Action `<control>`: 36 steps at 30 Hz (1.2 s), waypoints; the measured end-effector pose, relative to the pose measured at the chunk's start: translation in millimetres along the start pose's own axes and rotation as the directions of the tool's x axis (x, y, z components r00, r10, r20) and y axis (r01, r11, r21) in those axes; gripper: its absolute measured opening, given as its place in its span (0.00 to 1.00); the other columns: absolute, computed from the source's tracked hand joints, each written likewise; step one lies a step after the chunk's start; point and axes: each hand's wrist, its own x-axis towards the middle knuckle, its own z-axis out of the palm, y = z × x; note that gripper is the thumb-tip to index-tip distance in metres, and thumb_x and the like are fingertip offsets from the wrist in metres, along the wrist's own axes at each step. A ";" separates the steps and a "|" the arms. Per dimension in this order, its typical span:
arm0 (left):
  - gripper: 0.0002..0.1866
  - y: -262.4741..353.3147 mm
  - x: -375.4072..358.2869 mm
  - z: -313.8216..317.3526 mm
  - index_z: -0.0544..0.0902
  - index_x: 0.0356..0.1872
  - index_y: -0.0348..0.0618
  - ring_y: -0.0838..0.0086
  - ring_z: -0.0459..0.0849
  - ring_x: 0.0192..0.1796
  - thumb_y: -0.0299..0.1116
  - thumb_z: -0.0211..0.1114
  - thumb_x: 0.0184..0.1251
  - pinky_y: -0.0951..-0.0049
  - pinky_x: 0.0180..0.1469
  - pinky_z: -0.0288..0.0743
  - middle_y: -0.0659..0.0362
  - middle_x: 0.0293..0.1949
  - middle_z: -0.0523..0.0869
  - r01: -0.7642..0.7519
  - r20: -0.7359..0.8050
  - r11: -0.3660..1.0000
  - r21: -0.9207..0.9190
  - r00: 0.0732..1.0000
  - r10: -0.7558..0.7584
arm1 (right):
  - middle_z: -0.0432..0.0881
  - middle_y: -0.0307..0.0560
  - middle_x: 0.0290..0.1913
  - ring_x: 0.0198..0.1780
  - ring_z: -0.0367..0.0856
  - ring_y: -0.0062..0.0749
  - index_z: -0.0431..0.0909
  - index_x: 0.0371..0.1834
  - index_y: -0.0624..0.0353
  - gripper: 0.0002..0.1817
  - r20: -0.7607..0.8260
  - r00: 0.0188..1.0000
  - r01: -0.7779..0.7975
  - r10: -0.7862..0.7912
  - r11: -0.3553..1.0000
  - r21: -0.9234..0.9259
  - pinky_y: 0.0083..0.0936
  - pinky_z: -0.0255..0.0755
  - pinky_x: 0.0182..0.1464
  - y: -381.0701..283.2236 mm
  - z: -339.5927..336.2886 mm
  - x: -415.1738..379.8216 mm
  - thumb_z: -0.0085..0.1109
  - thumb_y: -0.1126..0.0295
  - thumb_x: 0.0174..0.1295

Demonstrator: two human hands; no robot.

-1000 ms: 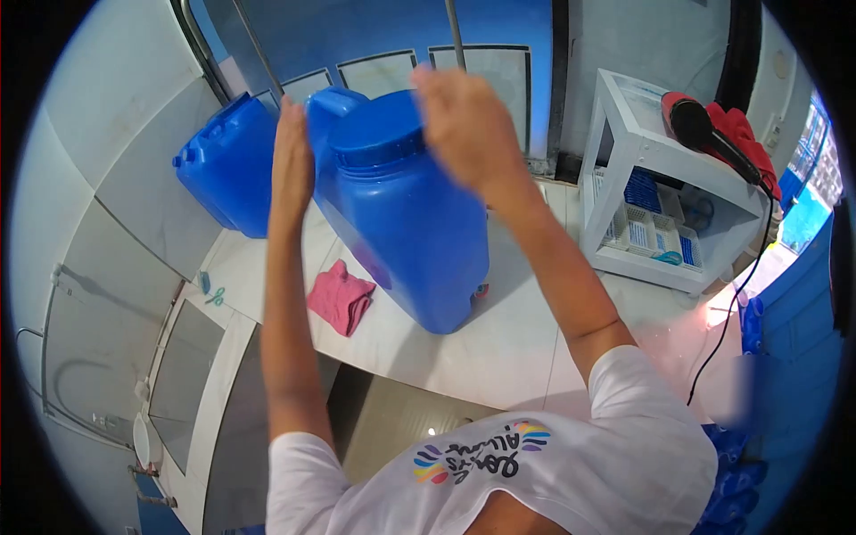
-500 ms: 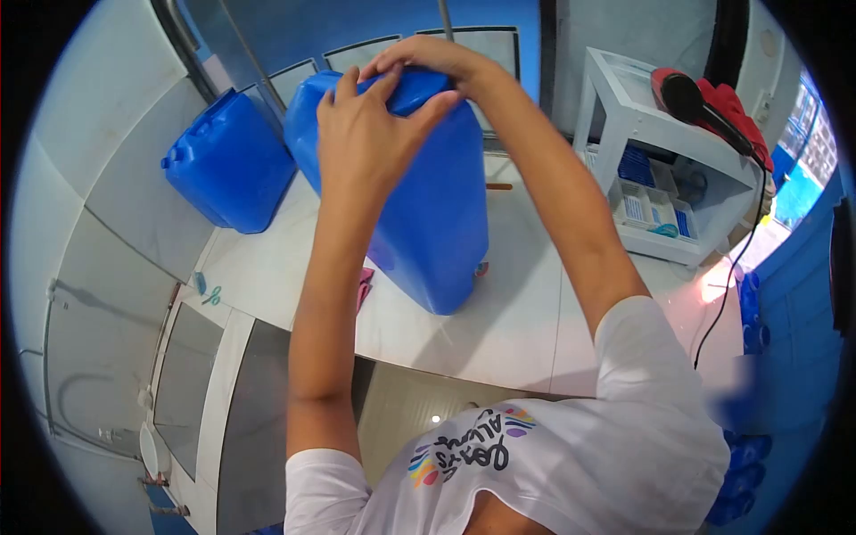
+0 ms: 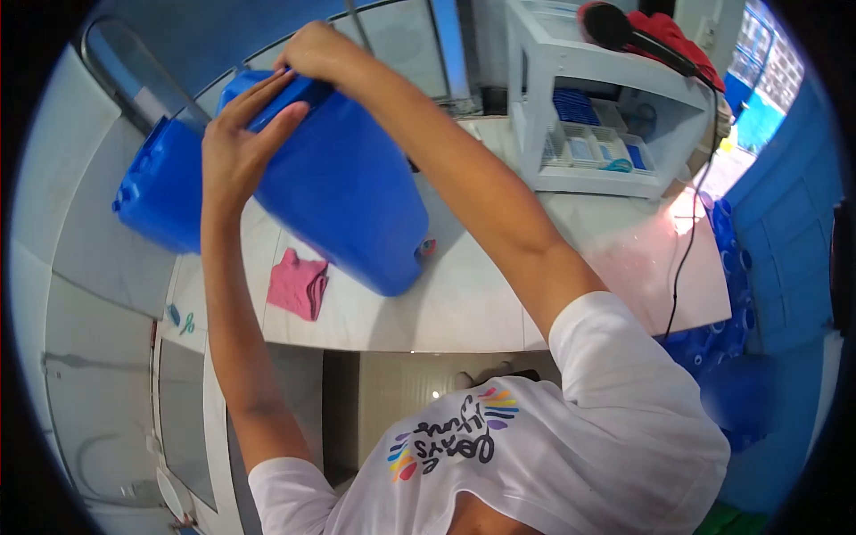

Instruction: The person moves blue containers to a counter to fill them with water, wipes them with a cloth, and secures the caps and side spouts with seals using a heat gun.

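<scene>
A large blue plastic water jug (image 3: 348,187) leans on the white counter, its top tilted up and away to the left. My left hand (image 3: 239,147) grips the jug's top from the near left side, its fingers stretched along a darker blue raised part and its thumb apart. My right hand (image 3: 314,52) curls over the far side of the same top, its fingertips partly hidden. Whether that raised part is a cap or a handle is not clear. On the counter beside the jug lies a folded pink cloth (image 3: 299,283).
A second blue jug (image 3: 160,192) stands at the left against the wall. Teal scissors (image 3: 187,323) lie on the counter's left end. At right, a white shelf unit (image 3: 615,178) holds small trays, with a black-and-red heat gun or dryer (image 3: 615,27) on top; its cord (image 3: 685,241) hangs across the counter.
My hands and the jug top have shifted left in view, and the jug leans more. The pink cloth shows more fully now. The whole scene has also shifted left as my head turned.
</scene>
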 end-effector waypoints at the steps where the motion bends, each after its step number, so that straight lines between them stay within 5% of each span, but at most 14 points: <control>1: 0.25 2.2 -0.6 0.6 0.81 0.48 0.43 0.64 0.78 0.53 0.46 0.68 0.51 0.73 0.55 0.68 0.52 0.49 0.81 0.030 0.005 0.999 -0.016 1.000 -0.030 | 0.80 0.63 0.36 0.43 0.79 0.53 0.81 0.34 0.66 0.15 -0.043 0.999 0.027 -0.026 0.999 0.030 0.34 0.71 0.48 2.2 -0.2 -1.7 0.52 0.67 0.49; 4: 0.26 1.3 -4.8 -4.0 0.78 0.52 0.43 0.62 0.74 0.58 0.46 0.65 0.55 0.70 0.58 0.65 0.53 0.54 0.78 0.076 0.022 0.997 0.012 0.997 -0.077 | 0.81 0.59 0.39 0.45 0.79 0.48 0.80 0.37 0.67 0.15 -0.411 0.858 0.431 -0.309 0.868 0.246 0.31 0.70 0.50 8.7 -14.4 -66.8 0.47 0.70 0.54; 7: 0.27 7.2 -22.1 -2.7 0.72 0.59 0.44 0.60 0.68 0.63 0.44 0.61 0.60 0.66 0.63 0.59 0.52 0.60 0.71 0.029 -0.061 0.996 0.090 0.998 -0.024 | 0.82 0.48 0.41 0.46 0.78 0.27 0.80 0.41 0.66 0.14 -0.265 0.948 0.275 -0.175 0.868 0.414 0.21 0.68 0.52 50.4 -98.7 -157.3 0.46 0.72 0.60; 9: 0.27 16.1 -38.5 -2.2 0.68 0.62 0.43 0.59 0.65 0.65 0.42 0.58 0.63 0.63 0.65 0.56 0.51 0.63 0.68 -0.048 -0.156 0.992 0.121 0.985 0.067 | 0.83 0.46 0.35 0.39 0.80 0.27 0.80 0.38 0.67 0.12 -0.568 0.816 0.193 -0.109 0.977 0.089 0.18 0.71 0.47 123.3 -164.4 -188.8 0.46 0.72 0.61; 10: 0.26 26.5 -48.5 2.2 0.67 0.62 0.42 0.59 0.64 0.66 0.39 0.55 0.65 0.63 0.66 0.54 0.51 0.63 0.67 -0.104 -0.264 0.968 0.227 0.950 0.164 | 0.82 0.47 0.41 0.44 0.78 0.27 0.82 0.38 0.60 0.10 -0.598 0.799 -0.012 0.061 0.996 0.086 0.23 0.70 0.48 172.2 -198.5 -194.7 0.51 0.70 0.59; 13: 0.20 48.7 -75.9 42.5 0.69 0.57 0.35 0.54 0.65 0.64 0.35 0.50 0.68 0.58 0.65 0.55 0.45 0.60 0.69 -0.324 -0.426 0.912 0.254 0.809 0.406 | 0.72 0.54 0.57 0.62 0.65 0.43 0.82 0.42 0.53 0.12 -0.485 0.875 -0.276 0.007 0.829 -0.487 0.35 0.61 0.61 288.8 -239.9 -189.4 0.55 0.63 0.58; 15: 0.17 68.8 -93.1 82.2 0.70 0.53 0.36 0.51 0.69 0.60 0.28 0.51 0.63 0.51 0.62 0.59 0.44 0.54 0.73 -0.476 -0.224 0.854 0.210 0.827 0.516 | 0.60 0.59 0.65 0.68 0.51 0.57 0.79 0.50 0.39 0.17 -0.149 0.968 -0.227 0.202 0.450 -0.864 0.44 0.44 0.68 330.7 -243.4 -173.0 0.57 0.55 0.56; 19: 0.18 94.3 -100.1 155.6 0.78 0.44 0.42 0.52 0.72 0.56 0.21 0.58 0.47 0.52 0.60 0.62 0.48 0.52 0.76 -0.567 0.051 0.824 0.010 0.823 0.566 | 0.42 0.51 0.72 0.72 0.31 0.59 0.79 0.49 0.33 0.18 -0.006 0.925 -0.208 0.381 0.490 -0.847 0.55 0.27 0.68 370.1 -238.7 -151.6 0.52 0.47 0.57; 23: 0.17 101.6 -88.8 190.0 0.80 0.40 0.40 0.54 0.74 0.54 0.18 0.58 0.44 0.57 0.56 0.66 0.51 0.48 0.78 -0.414 0.131 0.894 -0.169 0.890 0.437 | 0.53 0.52 0.70 0.73 0.35 0.48 0.81 0.46 0.36 0.17 0.006 0.948 -0.150 0.318 0.461 -0.875 0.47 0.27 0.70 380.2 -243.7 -142.3 0.49 0.48 0.60; 26: 0.17 105.9 -70.8 210.9 0.79 0.41 0.40 0.55 0.75 0.50 0.18 0.58 0.47 0.61 0.52 0.68 0.51 0.45 0.79 -0.280 0.121 0.935 -0.217 0.943 0.311 | 0.71 0.54 0.59 0.68 0.58 0.41 0.82 0.44 0.43 0.16 -0.119 0.968 -0.229 0.220 0.586 -0.778 0.40 0.46 0.67 389.8 -250.5 -141.1 0.48 0.52 0.62; 28: 0.16 108.8 -56.1 228.6 0.79 0.41 0.40 0.55 0.76 0.49 0.19 0.58 0.48 0.63 0.50 0.68 0.52 0.44 0.79 -0.199 0.120 0.948 -0.246 0.965 0.234 | 0.82 0.54 0.42 0.49 0.78 0.39 0.81 0.43 0.53 0.17 -0.556 0.787 -0.359 0.267 0.931 -0.061 0.30 0.66 0.53 369.0 -256.0 -154.2 0.50 0.55 0.63; 29: 0.13 109.3 -47.6 240.2 0.78 0.40 0.39 0.55 0.75 0.48 0.21 0.58 0.51 0.64 0.50 0.68 0.51 0.43 0.78 -0.157 0.117 0.941 -0.301 0.973 0.200 | 0.82 0.54 0.29 0.32 0.81 0.39 0.79 0.45 0.60 0.18 -0.550 0.783 -0.416 0.289 0.902 -0.118 0.23 0.71 0.39 339.7 -256.3 -166.8 0.52 0.58 0.62; 34: 0.12 127.6 -8.9 296.6 0.75 0.43 0.36 0.56 0.75 0.47 0.26 0.58 0.58 0.65 0.47 0.69 0.48 0.41 0.78 0.045 0.142 0.893 -0.448 0.990 0.021 | 0.77 0.50 0.39 0.39 0.77 0.34 0.74 0.53 0.62 0.18 -0.576 0.798 0.056 -0.178 0.973 -0.223 0.26 0.70 0.43 256.0 -195.8 -224.6 0.56 0.70 0.59; 36: 0.17 127.3 -5.1 314.0 0.71 0.50 0.35 0.73 0.77 0.41 0.30 0.58 0.62 0.75 0.41 0.71 0.52 0.40 0.79 0.294 0.214 0.754 -0.587 0.955 -0.205 | 0.77 0.50 0.43 0.41 0.76 0.34 0.73 0.55 0.62 0.20 -0.543 0.799 0.099 -0.259 0.947 -0.306 0.26 0.69 0.44 229.8 -178.0 -239.8 0.57 0.72 0.57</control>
